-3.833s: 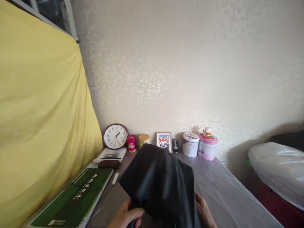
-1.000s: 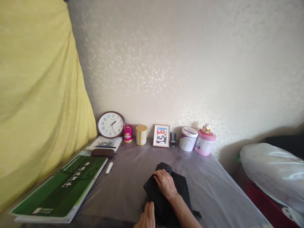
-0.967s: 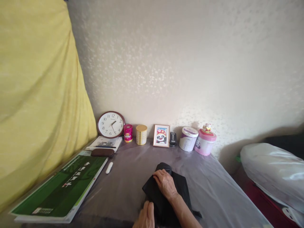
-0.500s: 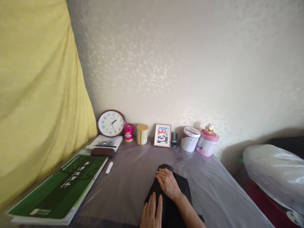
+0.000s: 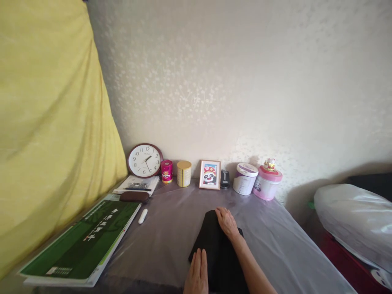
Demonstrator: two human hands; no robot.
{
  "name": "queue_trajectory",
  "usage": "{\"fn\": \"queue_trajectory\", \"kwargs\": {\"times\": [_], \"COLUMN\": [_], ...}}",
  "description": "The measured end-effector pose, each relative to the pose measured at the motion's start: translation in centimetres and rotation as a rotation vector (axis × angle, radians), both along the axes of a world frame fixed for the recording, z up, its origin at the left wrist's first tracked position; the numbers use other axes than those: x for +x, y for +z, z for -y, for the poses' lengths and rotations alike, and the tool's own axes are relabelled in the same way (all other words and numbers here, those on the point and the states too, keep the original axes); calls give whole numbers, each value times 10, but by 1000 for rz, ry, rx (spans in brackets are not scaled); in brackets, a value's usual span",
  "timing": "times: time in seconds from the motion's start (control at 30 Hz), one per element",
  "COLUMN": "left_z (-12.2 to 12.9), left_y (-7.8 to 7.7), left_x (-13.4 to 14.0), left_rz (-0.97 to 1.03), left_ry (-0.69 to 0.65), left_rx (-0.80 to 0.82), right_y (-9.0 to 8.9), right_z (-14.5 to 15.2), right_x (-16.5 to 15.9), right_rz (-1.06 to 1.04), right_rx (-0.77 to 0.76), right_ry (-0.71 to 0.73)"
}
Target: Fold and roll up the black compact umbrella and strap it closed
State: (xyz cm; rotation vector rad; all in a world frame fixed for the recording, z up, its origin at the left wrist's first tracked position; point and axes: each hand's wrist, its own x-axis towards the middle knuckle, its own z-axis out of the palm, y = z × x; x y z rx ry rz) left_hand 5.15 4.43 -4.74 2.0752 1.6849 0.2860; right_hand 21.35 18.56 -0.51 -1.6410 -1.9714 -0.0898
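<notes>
A folded piece of black cloth, its exact kind not clear, lies on the grey-covered table in front of me. My left hand rests flat along its lower left side, fingers stretched out and close together. Across its upper right part lies my right hand, with extended fingers pointing toward the far edge and pressing on the fabric. The right forearm covers some of the cloth's right side, and its near end runs out of the picture.
On the left are a green book, a brown case and a small white object. Along the wall stand a clock, pink tin, yellow-lidded can, picture frame, black device and two tubs.
My right hand has moved right from the middle of the black cloth to its upper right edge. The cloth's far end looks smoother. My left hand stays near the lower left side.
</notes>
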Motion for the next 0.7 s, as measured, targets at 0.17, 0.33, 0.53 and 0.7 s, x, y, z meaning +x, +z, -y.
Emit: {"fn": "queue_trajectory", "kwargs": {"times": [0.17, 0.33, 0.53, 0.7], "left_z": [10, 18, 21, 21], "left_y": [22, 45, 49, 37], "left_x": [-2, -2, -4, -5], "left_rz": [24, 20, 45, 73], "left_ry": [-29, -56, -61, -31], "left_rx": [-7, -40, -34, -8], "right_y": [-8, -16, -6, 2], "right_z": [47, 98, 118, 116], "right_x": [48, 68, 53, 41], "right_rz": [-75, -271, -411, -557], "right_rx": [65, -195, -304, -287], "right_ry": [-255, -324, -333, -249]}}
